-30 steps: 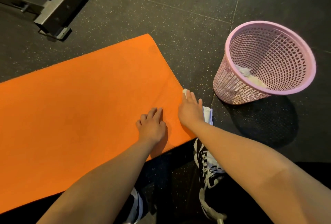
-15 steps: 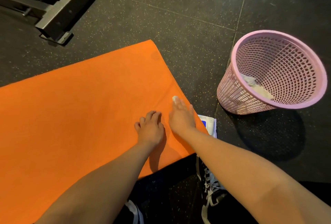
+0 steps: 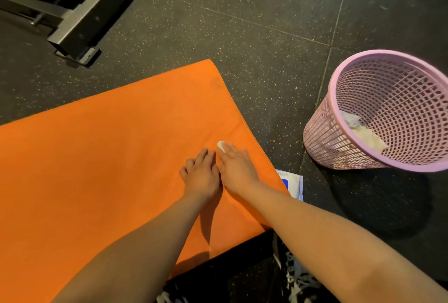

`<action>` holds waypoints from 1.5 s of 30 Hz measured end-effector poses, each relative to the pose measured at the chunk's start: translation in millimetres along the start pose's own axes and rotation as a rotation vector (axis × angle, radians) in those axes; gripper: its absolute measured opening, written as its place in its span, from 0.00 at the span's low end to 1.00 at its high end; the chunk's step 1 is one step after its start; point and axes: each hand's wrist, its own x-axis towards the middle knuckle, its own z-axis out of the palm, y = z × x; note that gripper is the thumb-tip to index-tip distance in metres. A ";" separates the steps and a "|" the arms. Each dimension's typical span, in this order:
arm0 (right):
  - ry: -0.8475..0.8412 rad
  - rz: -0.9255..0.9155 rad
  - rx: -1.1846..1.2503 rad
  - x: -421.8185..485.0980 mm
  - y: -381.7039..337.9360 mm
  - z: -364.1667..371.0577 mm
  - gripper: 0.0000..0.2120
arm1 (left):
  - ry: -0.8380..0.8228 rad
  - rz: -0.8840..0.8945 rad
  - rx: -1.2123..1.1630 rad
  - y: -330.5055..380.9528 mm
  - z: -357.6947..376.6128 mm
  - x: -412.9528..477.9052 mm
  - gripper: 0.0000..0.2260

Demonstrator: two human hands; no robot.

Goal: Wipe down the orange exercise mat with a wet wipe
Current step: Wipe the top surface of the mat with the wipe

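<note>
The orange exercise mat (image 3: 104, 157) lies flat on the dark floor and fills the left and middle of the view. My right hand (image 3: 236, 169) presses flat on the mat near its right end, fingers straight. Under it is a white wet wipe (image 3: 221, 145); only a small corner shows past the fingertips. My left hand (image 3: 201, 174) rests palm down on the mat right beside it, touching it, with nothing held.
A pink mesh waste basket (image 3: 339, 118) stands on the floor to the right, with crumpled white wipes inside. A white and blue wipe packet (image 3: 292, 182) lies by the mat's right edge. A grey metal machine base (image 3: 77, 28) sits at top left. My shoes (image 3: 295, 276) show at the bottom.
My right hand has slid the wipe leftward from the mat's right edge onto the mat, next to my left hand. The wipe packet is now uncovered.
</note>
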 end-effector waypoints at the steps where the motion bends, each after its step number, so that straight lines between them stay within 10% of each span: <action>1: -0.014 -0.038 -0.020 1.5 0.4 0.2 0.26 | 0.001 -0.013 -0.003 0.6 1.3 1.6 0.22; 8: 0.012 0.234 -0.035 8.4 14.1 -23.1 0.29 | -0.032 -0.027 0.037 5.1 6.4 -5.0 0.23; 14: -0.041 -0.070 -0.058 -19.0 1.7 -8.9 0.26 | -0.081 0.003 -0.025 2.7 6.1 -13.6 0.23; 19: -0.008 0.188 -0.054 -19.9 21.8 -22.8 0.28 | -0.076 0.057 0.005 -1.0 9.6 -24.9 0.23; 37: -0.078 -0.095 -0.056 -60.9 -7.1 -0.5 0.26 | -0.117 0.108 -0.057 -0.3 8.6 -51.4 0.24; 45: -0.043 0.176 -0.059 -36.1 16.8 -16.7 0.29 | -0.111 0.088 0.019 3.8 -4.6 -42.3 0.24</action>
